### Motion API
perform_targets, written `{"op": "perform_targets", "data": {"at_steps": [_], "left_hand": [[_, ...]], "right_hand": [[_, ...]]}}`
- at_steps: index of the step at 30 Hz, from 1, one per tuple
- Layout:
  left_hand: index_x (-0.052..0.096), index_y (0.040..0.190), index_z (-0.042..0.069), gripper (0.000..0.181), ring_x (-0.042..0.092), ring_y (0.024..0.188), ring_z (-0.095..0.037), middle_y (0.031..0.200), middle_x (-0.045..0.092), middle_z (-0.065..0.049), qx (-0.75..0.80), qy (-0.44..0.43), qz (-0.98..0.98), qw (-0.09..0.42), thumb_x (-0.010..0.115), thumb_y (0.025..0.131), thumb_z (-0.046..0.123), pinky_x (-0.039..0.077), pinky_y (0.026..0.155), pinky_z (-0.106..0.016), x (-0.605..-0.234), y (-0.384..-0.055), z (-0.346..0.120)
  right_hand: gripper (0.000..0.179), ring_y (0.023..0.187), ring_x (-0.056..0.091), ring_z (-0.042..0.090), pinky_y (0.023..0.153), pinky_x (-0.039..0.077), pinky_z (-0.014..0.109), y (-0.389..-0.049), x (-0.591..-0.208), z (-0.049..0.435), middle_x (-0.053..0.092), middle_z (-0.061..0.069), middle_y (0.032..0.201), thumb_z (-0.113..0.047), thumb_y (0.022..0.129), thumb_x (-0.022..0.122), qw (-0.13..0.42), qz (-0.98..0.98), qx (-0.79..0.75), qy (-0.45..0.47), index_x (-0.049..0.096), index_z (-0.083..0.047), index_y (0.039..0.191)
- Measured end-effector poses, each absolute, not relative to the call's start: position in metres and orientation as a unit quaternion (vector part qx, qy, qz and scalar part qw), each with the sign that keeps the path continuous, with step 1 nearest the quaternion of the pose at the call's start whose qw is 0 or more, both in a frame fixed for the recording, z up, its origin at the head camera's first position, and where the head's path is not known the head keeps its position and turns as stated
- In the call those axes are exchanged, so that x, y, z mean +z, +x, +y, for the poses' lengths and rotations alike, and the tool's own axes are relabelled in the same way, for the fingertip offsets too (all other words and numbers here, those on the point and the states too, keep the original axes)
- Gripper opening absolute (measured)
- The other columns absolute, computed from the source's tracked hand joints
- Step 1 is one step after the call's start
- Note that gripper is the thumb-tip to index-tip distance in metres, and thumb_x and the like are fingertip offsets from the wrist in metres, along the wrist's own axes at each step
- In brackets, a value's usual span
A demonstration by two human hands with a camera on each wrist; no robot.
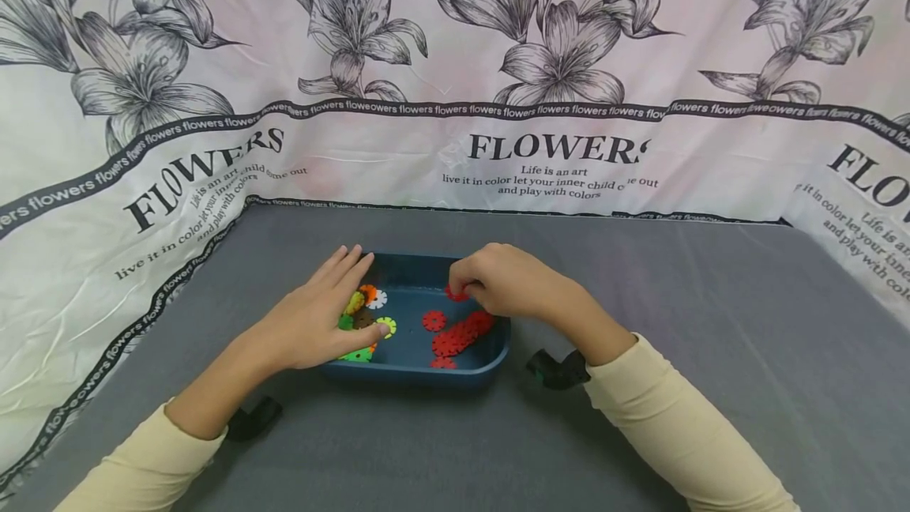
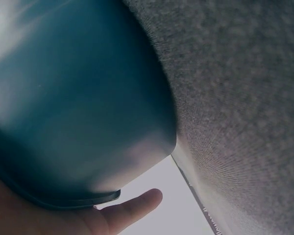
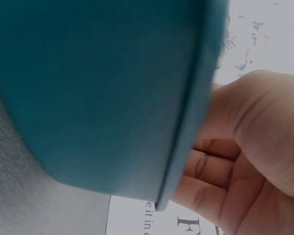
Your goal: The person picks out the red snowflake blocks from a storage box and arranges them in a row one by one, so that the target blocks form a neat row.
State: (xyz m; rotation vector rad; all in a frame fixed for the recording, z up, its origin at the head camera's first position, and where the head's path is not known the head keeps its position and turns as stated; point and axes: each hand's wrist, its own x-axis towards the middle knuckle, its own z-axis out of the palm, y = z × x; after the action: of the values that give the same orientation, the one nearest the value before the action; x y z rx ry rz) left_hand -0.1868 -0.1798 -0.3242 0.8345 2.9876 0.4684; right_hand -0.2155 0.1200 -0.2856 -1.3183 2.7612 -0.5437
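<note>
Cream sleeves (image 1: 686,425) are filling the lower corners, nearest the head camera. Inside a dark blue rectangular tray (image 1: 412,372), toward the far right corner, a red notched disc (image 1: 455,294) is sitting between the curled fingers of the right grip (image 1: 508,283), which is pinching it. Nearer the camera, more red discs (image 1: 458,336) are clustering and overlapping at the tray's right end. The left grip (image 1: 313,322) is lying released, its straight fingers spreading across the left rim (the thumb is extending over the interior), while mixed discs (image 1: 364,318) in orange, white, yellow, brown and green are showing beside it. The tray is resting on a grey bench (image 1: 455,449); behind, a flower-printed curtain (image 1: 384,148) is hanging.
</note>
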Motion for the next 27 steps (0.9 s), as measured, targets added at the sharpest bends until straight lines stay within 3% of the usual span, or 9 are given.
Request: {"op": "perform_targets", "data": {"at_steps": [4,13,19,27], "left_hand": [[0.019,0.161,0.008,0.098,0.004,0.152,-0.034,0.167,0.010,-0.012,0.149,0.267,0.952,0.004,0.054,0.091,0.067,0.035,0.104,-0.067,-0.324,-0.187,-0.180],[0.020,0.161,0.009,0.097,0.005,0.152,-0.034,0.167,0.010,-0.012,0.147,0.269,0.952,0.000,0.054,0.091,0.067,0.036,0.102,-0.068,-0.324,-0.188,-0.180],[0.021,0.161,0.009,0.096,0.005,0.152,-0.035,0.167,0.010,-0.012,0.149,0.270,0.951,0.000,0.055,0.091,0.066,0.035,0.103,-0.068,-0.323,-0.188,-0.180],[0.021,0.161,0.010,0.095,0.004,0.152,-0.034,0.167,0.010,-0.012,0.150,0.269,0.951,0.000,0.056,0.091,0.065,0.037,0.100,-0.069,-0.325,-0.187,-0.180]], "right_hand": [[0.020,0.061,0.052,0.011,0.058,0.047,0.028,-0.216,-0.279,0.126,0.069,0.002,0.086,0.004,0.092,0.060,0.021,0.885,-0.212,-0.414,0.069,-0.009,0.106],[0.016,0.084,0.068,0.008,0.074,0.056,0.029,-0.229,-0.264,0.151,0.075,-0.003,0.095,0.001,0.091,0.070,0.002,0.868,-0.260,-0.424,0.079,-0.006,0.102],[0.017,0.080,0.068,0.010,0.069,0.055,0.033,-0.231,-0.252,0.170,0.074,-0.003,0.091,0.003,0.091,0.069,0.012,0.892,-0.241,-0.382,0.079,-0.007,0.100],[0.020,0.077,0.068,0.015,0.072,0.055,0.036,-0.241,-0.263,0.180,0.073,-0.002,0.082,0.008,0.089,0.064,0.104,0.911,-0.218,-0.333,0.076,-0.008,0.093]]}}
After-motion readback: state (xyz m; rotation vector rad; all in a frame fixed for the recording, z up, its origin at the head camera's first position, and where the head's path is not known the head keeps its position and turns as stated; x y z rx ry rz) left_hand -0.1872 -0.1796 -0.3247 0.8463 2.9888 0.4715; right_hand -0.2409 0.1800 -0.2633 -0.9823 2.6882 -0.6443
